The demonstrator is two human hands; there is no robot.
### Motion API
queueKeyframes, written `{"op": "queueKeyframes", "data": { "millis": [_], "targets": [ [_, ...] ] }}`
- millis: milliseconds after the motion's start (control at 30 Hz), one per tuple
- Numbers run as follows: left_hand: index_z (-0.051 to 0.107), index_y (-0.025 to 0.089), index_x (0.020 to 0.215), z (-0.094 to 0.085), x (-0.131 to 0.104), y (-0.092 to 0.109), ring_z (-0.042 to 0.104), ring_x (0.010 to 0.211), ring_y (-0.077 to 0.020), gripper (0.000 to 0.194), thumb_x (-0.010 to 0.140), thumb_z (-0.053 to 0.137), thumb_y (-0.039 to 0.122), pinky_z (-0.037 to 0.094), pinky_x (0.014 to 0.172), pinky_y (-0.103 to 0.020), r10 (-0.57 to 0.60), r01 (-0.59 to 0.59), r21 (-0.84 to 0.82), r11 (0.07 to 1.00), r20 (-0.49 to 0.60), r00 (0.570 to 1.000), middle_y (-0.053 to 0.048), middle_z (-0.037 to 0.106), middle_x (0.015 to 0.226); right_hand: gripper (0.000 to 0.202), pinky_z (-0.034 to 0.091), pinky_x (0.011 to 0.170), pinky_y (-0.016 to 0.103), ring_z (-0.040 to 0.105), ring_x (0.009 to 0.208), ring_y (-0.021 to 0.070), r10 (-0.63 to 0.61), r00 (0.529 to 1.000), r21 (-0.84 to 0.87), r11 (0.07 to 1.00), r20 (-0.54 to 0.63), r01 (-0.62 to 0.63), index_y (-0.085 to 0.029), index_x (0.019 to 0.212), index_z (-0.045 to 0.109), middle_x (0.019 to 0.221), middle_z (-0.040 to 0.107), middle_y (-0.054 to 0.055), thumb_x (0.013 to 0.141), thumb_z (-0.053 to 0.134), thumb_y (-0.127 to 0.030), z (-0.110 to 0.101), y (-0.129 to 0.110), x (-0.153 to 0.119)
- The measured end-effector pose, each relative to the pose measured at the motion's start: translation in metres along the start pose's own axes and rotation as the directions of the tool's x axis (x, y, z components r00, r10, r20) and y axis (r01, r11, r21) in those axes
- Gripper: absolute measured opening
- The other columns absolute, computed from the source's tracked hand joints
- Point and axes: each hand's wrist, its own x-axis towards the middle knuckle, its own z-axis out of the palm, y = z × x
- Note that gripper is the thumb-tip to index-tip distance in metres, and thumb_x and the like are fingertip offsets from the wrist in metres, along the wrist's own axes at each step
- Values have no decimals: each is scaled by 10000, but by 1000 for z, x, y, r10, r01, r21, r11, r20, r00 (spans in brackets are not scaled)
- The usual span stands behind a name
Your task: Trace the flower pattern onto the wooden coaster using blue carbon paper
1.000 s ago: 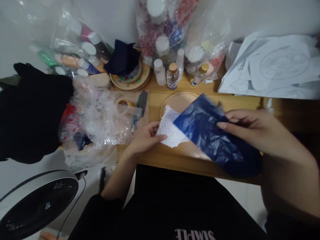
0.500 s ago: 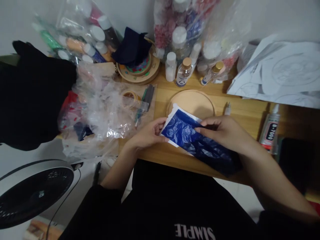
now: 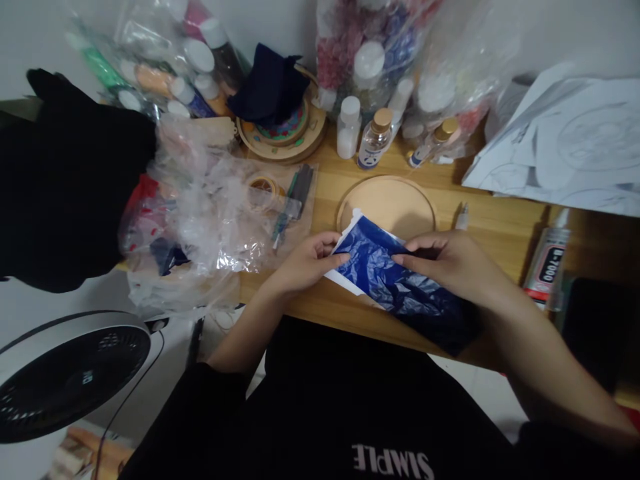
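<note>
A crinkled dark blue sheet [image 3: 395, 283] lies over a white paper cut-out [image 3: 344, 279] at the front of the wooden table [image 3: 500, 230]. My left hand [image 3: 305, 263] pinches the left edge of both, thumb on the blue sheet. My right hand [image 3: 450, 263] presses down on the blue sheet from the right. Only a thin white rim of the paper shows beneath the blue. Just behind them sits a round wooden disc [image 3: 387, 203].
Clear plastic bags [image 3: 210, 213] with craft items crowd the left. Small bottles [image 3: 375, 137] and bagged supplies stand at the back, beside a stack of round wooden pieces [image 3: 285, 133]. White drawings [image 3: 565, 153] lie at right, a glue tube [image 3: 547, 257] below them. A fan [image 3: 65, 377] sits low left.
My right hand brought the blue sheet leftward and down over the white patterned paper, covering its drawing. My left hand shifted onto the sheet's edge.
</note>
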Motion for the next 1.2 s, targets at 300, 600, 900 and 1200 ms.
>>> {"op": "queueKeyframes", "data": {
  "millis": [300, 600, 900, 1200],
  "targets": [
    [659, 160, 873, 1, -1, 3, 642, 763, -129, 133, 760, 693, 220, 513, 753, -273, -67, 66, -35, 997, -22, 998, -2, 686, 808, 328, 429, 546, 273, 574, 587, 130, 74, 994, 76, 995, -76, -68, -187, 713, 680, 682, 680, 25, 662, 747, -504, 6, 4, 2],
    [672, 156, 865, 3, -3, 7, 647, 756, -118, 109, 768, 693, 201, 497, 760, -252, -115, 113, -93, 989, -17, 993, -3, 705, 797, 353, 381, 503, 266, 505, 545, 114, 60, 998, 100, 993, -32, -56, -200, 782, 668, 626, 595, -1, 712, 716, -543, 1, 2, 0],
    [689, 155, 872, 2, -4, 10, 652, 783, -131, 122, 783, 698, 238, 489, 779, -264, -138, 138, -43, 990, 5, 990, -26, 725, 835, 426, 284, 470, 243, 367, 504, 75, 27, 998, 34, 999, 58, -29, -191, 593, 562, 534, 431, -35, 824, 591, -547, -6, 0, 0],
    [667, 152, 955, 6, -4, 7, 676, 824, -147, 210, 769, 704, 244, 524, 788, -292, -109, 109, -15, 994, 17, 994, -36, 732, 893, 421, 305, 481, 241, 382, 515, 83, -22, 998, 5, 1000, 64, 21, -197, 591, 562, 527, 444, -34, 822, 588, -549, -11, 1, 2]
  ]
}}
